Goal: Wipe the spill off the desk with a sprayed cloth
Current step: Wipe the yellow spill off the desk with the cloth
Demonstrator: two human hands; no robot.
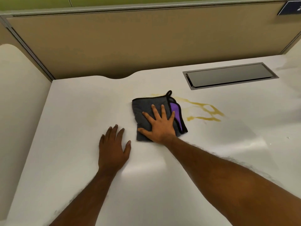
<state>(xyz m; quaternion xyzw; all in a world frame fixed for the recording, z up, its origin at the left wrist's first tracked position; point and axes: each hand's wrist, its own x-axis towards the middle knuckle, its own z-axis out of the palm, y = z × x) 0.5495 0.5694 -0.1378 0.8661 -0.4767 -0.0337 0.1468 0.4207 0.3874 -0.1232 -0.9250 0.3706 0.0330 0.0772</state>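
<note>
A folded grey cloth (pixel 143 110) with black trim, a purple inner face and a black hanging loop lies on the white desk (pixel 73 111). My right hand (pixel 160 126) presses flat on it, fingers spread. Yellow spill streaks (pixel 203 111) run across the desk just right of the cloth, and a faint trace shows at the cloth's far edge. My left hand (pixel 114 149) rests palm down on the bare desk, left of and nearer than the cloth, holding nothing.
A grey metal cable hatch (pixel 231 75) is set flush in the desk at the back right. A tan partition panel (pixel 138 43) walls off the far side. A curved white surface (pixel 16 88) stands beyond the left edge.
</note>
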